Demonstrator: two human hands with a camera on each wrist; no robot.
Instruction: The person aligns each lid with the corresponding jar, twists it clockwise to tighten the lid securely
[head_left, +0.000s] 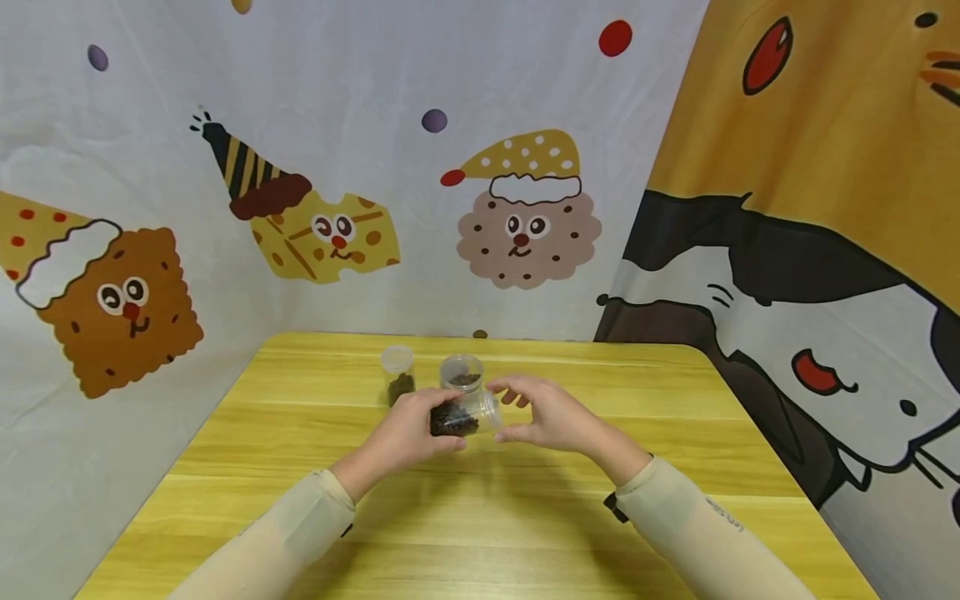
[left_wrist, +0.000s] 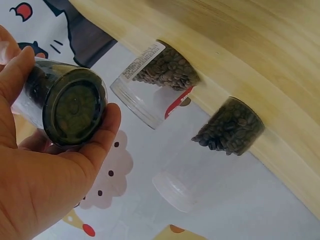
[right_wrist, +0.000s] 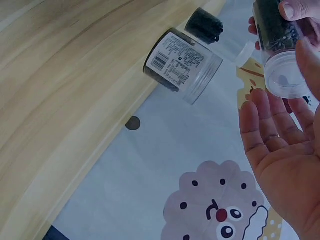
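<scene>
My left hand (head_left: 405, 429) grips a clear plastic jar (head_left: 468, 412) with dark contents, lying nearly sideways above the table. Its dark round base (left_wrist: 75, 107) faces the left wrist camera, and its capped end points right. My right hand (head_left: 551, 417) is at that end, fingers spread around the clear lid (right_wrist: 285, 80) with a gap between. Behind the held jar stands a wide jar (head_left: 461, 367) with a printed label (right_wrist: 172, 60) and brown coffee beans (left_wrist: 172, 70). Left of it, a slimmer jar (head_left: 397, 362) with a whitish cap holds darker beans (left_wrist: 232, 127).
All of this is over a yellow wood-grain table (head_left: 525, 533), the two standing jars being toward its far edge. Beyond hangs a pale cloth backdrop (head_left: 360, 67) with cartoon food figures. A cat-like print (head_left: 810, 333) covers the cloth at right.
</scene>
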